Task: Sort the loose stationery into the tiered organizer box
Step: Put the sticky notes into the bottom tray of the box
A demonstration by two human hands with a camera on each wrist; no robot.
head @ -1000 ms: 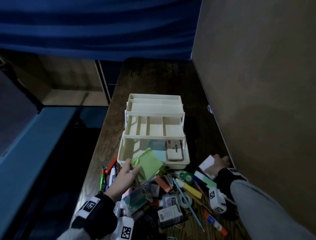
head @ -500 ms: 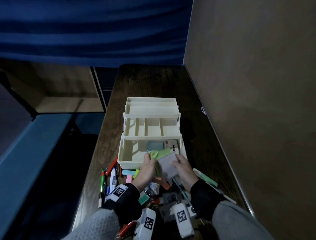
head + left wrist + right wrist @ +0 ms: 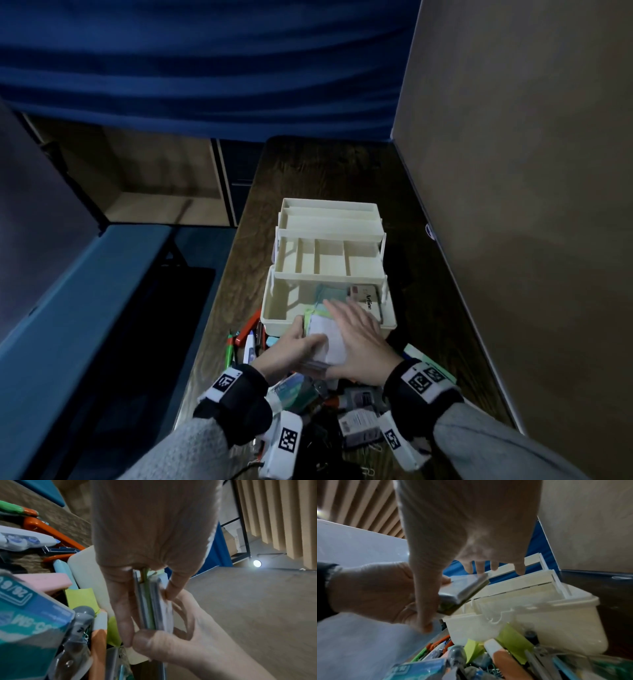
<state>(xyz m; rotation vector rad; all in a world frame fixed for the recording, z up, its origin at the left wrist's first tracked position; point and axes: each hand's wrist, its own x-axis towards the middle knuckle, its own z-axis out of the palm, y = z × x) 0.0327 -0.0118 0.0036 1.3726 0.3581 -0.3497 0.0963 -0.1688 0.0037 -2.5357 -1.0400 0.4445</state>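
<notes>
Where 1 second ago the left hand (image 3: 287,347) held a single green note and the right hand (image 3: 356,346) reached off to the side for a white pad, both now meet over the near rim of the cream plastic tiered organizer box (image 3: 329,260) with a thin stack of green, pale blue and white sticky-note pads (image 3: 325,337) between them. The left grip is curled round the stack, thumb on 1 face and fingers (image 3: 120,609) on the other; the right hand lies flat and straight-fingered on top, thumb at the near edge, squaring the pads. I judge the notes are gathered and about ready to go into the bottom tier, beside the white eraser (image 3: 368,299) and blue pads already there; the 2 upper tiers look empty. Near the box, pens, an orange-handled tool and small boxes crowd the dark wooden bench (image 3: 329,178), flanked by a tan wall panel (image 3: 513,171) and a blue curtain (image 3: 205,68) behind.
</notes>
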